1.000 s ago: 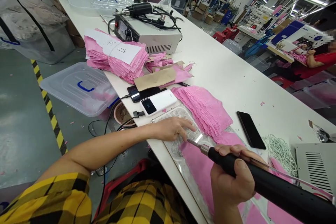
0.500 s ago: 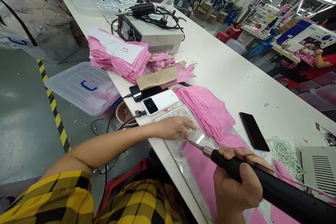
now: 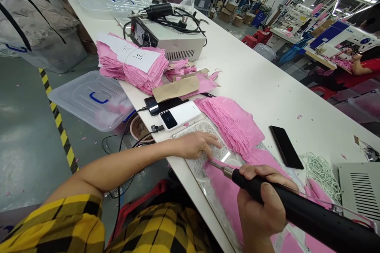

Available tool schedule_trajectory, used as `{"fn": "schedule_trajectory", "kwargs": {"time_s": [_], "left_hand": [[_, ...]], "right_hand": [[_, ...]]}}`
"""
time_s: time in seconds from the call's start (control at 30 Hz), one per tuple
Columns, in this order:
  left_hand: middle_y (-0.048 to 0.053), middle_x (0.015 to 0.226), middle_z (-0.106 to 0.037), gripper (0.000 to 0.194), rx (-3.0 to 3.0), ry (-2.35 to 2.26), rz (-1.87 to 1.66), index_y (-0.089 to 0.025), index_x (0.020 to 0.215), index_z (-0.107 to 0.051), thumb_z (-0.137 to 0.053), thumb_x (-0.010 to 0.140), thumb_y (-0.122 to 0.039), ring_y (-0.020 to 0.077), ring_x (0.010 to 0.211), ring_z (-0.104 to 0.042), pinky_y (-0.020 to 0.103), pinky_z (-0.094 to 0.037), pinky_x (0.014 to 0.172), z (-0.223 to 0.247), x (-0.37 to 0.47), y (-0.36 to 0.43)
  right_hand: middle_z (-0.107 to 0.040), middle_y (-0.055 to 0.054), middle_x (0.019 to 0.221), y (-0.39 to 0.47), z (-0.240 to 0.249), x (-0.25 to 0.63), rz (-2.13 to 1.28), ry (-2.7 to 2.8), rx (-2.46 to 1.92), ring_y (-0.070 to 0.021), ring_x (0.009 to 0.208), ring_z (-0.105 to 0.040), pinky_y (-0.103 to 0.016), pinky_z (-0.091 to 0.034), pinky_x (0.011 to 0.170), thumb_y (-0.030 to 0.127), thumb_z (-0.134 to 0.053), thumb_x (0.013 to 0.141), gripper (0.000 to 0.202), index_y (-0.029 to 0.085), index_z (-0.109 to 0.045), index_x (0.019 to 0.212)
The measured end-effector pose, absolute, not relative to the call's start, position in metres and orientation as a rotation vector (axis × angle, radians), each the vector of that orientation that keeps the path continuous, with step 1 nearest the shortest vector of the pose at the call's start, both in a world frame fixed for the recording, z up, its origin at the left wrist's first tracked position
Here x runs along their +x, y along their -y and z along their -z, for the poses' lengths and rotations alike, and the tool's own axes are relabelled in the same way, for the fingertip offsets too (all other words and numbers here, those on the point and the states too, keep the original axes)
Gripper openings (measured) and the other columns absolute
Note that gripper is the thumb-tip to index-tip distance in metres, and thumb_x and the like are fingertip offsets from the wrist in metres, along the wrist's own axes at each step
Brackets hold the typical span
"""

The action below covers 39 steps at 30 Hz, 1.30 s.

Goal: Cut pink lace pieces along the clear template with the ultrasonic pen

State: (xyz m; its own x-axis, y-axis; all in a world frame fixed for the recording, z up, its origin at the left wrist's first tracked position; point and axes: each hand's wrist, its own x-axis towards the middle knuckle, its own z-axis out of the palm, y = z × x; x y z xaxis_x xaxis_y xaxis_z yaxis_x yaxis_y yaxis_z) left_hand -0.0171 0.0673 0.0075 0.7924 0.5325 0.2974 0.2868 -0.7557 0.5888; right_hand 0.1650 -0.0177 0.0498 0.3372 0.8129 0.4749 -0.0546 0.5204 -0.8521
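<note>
My right hand [image 3: 264,201] is wrapped round a thick black handheld tool [image 3: 297,209] with a thin metal tip. That tip meets the upper end of a pink fabric piece [image 3: 222,185] lying on a clear patterned plate [image 3: 197,164]. Just beyond the tip, my left hand [image 3: 198,145] rests on the plate with its fingers apart, one fingertip close to the fabric end. Behind the plate's far side lies a layered stack of pink scalloped fabric [image 3: 231,122].
A white power bank [image 3: 180,115] and dark phone lie left of the stack; a black phone [image 3: 285,147] lies right. Farther back stand a tied pink bundle [image 3: 130,63] and a control box [image 3: 175,43]. Pale cords [image 3: 320,170] and another box [image 3: 359,189] are at the right.
My right hand has shifted slightly left with the tool, bringing its tip onto the fabric's end. My left hand has hardly moved.
</note>
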Motion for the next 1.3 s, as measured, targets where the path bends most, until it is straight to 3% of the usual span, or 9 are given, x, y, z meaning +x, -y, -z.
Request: {"fn": "schedule_trajectory", "kwargs": {"time_s": [0.27, 0.53, 0.83, 1.13, 1.3], "left_hand": [[0.005, 0.128, -0.064, 0.052, 2.462, -0.566, -0.726, -0.02, 0.086, -0.077, -0.043, 0.062, 0.011, 0.0251, 0.129, -0.052, 0.039, -0.048, 0.104, -0.001, -0.019, -0.069], [0.007, 0.122, -0.067, 0.037, 2.544, -0.452, -0.885, -0.02, 0.102, -0.07, -0.047, 0.081, -0.001, 0.0237, 0.124, -0.057, 0.04, -0.049, 0.102, -0.007, -0.019, -0.062], [0.007, 0.12, -0.067, 0.024, 2.824, -0.469, -0.793, -0.018, 0.114, -0.064, -0.051, 0.095, -0.023, 0.0244, 0.126, -0.053, 0.045, -0.034, 0.113, -0.013, 0.012, -0.027], [0.015, 0.121, -0.065, 0.023, 2.93, -0.507, -0.846, -0.009, 0.109, -0.063, -0.05, 0.092, -0.018, 0.0244, 0.117, -0.058, 0.038, -0.046, 0.105, -0.01, 0.053, -0.01], [0.016, 0.113, -0.066, 0.027, 2.897, -0.487, -0.822, -0.009, 0.11, -0.061, -0.052, 0.095, -0.029, 0.0258, 0.115, -0.059, 0.041, -0.047, 0.102, -0.006, 0.071, -0.004]], "right_hand": [[-0.055, 0.003, 0.075, 0.019, -0.062, 0.171, -0.656, 0.938, -0.903, -0.0119, 0.058, -0.052, -0.034, -0.05, 0.061, 0.018, -0.054, 0.068, 0.013, 0.021, -0.054, 0.081], [-0.052, 0.004, 0.073, 0.019, -0.07, 0.221, -0.48, 0.757, -0.991, -0.0104, 0.058, -0.051, -0.031, -0.048, 0.061, 0.018, -0.056, 0.063, 0.015, 0.021, -0.053, 0.078], [-0.052, 0.004, 0.076, 0.011, -0.058, 0.225, -0.49, 0.781, -0.95, -0.0101, 0.059, -0.053, -0.032, -0.049, 0.064, 0.019, -0.059, 0.068, 0.014, 0.021, -0.054, 0.081], [-0.052, 0.004, 0.077, 0.011, -0.057, 0.23, -0.493, 0.749, -0.965, -0.0106, 0.059, -0.053, -0.033, -0.049, 0.065, 0.021, -0.06, 0.069, 0.014, 0.021, -0.054, 0.081], [-0.052, 0.003, 0.079, 0.011, -0.055, 0.229, -0.493, 0.766, -0.961, -0.0106, 0.06, -0.054, -0.033, -0.048, 0.065, 0.021, -0.06, 0.07, 0.015, 0.021, -0.053, 0.083]]}}
